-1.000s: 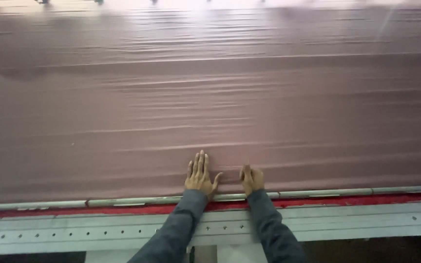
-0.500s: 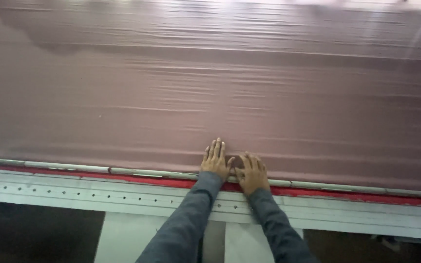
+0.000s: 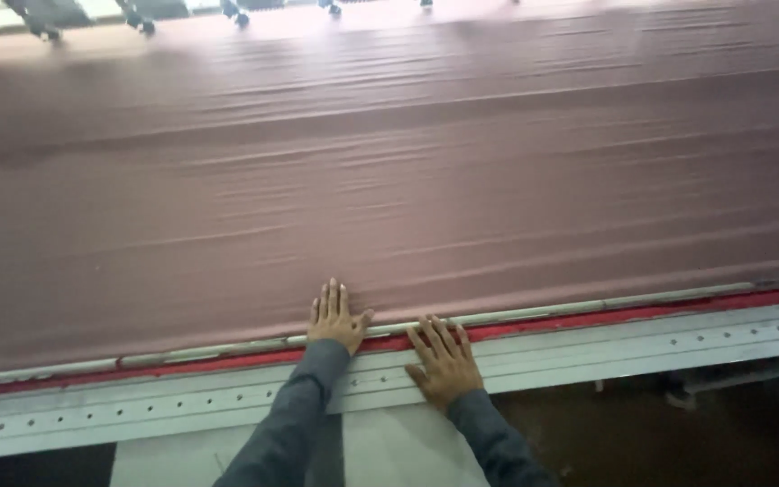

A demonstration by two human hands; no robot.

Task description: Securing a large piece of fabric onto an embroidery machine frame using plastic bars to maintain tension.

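— Since half a second ago, the right hand has drawn back off the cloth onto the pale metal rail; it lay beside the left hand on the fabric edge then, and now the two are apart, the right one nearer the person.

— And the left?

— It stays at the near edge of the mauve fabric, flat, fingers stretched out and close together, thumb spread to the right. It grips nothing; the palm presses down where the cloth meets the red strip.

— What state is the right hand in?

— Open too, fingers fanned, palm down on the rail, fingertips reaching up to the red strip. It holds nothing.

— Where does the fabric lie?

— From the head view, it is spread wide across the bench, filling nearly the whole picture from left to right, with long shallow ripples running sideways. Its near edge follows a thin silvery bar just above the red strip.

— Anything else in view?

— Both sleeves are grey. The rail has a row of small holes. Along the far edge, at the top, some dark fittings show, too small to tell apart. Below the rail to the right is dark floor.
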